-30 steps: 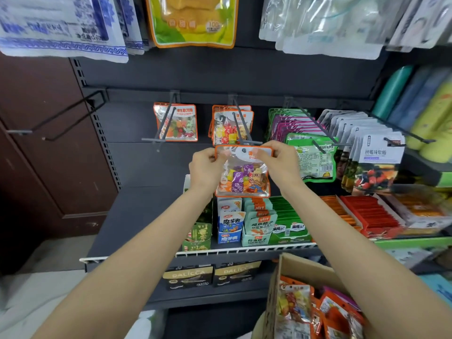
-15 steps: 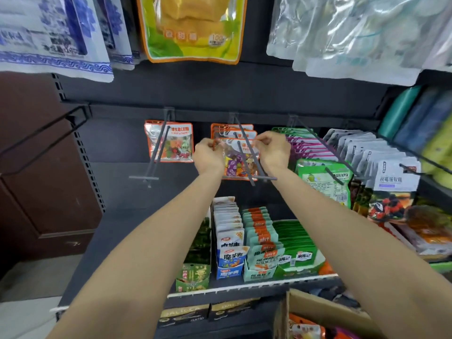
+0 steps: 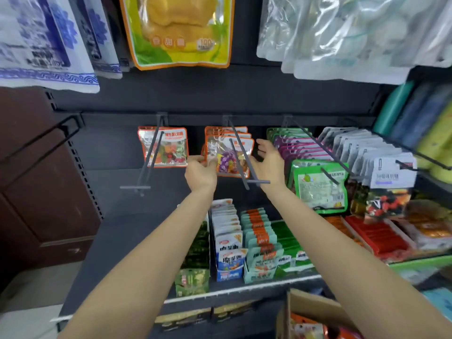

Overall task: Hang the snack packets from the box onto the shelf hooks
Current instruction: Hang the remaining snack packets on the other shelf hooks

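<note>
An orange-rimmed clear snack packet (image 3: 228, 156) of coloured candies hangs at the front of a small stack on the middle shelf hook (image 3: 241, 159). My left hand (image 3: 200, 172) pinches the packet's lower left edge. Just right of the packet, my right hand (image 3: 269, 165) is off it, with its fingers spread and nothing in them. The cardboard box (image 3: 315, 308) sits at the bottom right, with more orange packets (image 3: 305, 330) showing inside.
A single similar packet (image 3: 162, 148) hangs on the hook to the left, and a bare wire hook (image 3: 39, 148) juts out further left. Green packets (image 3: 320, 185) and white ones fill the hooks to the right. Boxed snacks (image 3: 230, 245) line the shelf below; large bags hang overhead.
Both hands carried the packet up from in front of the hook tip and slid it back along the hook. My right hand has let go and opened; the view tilted upward.
</note>
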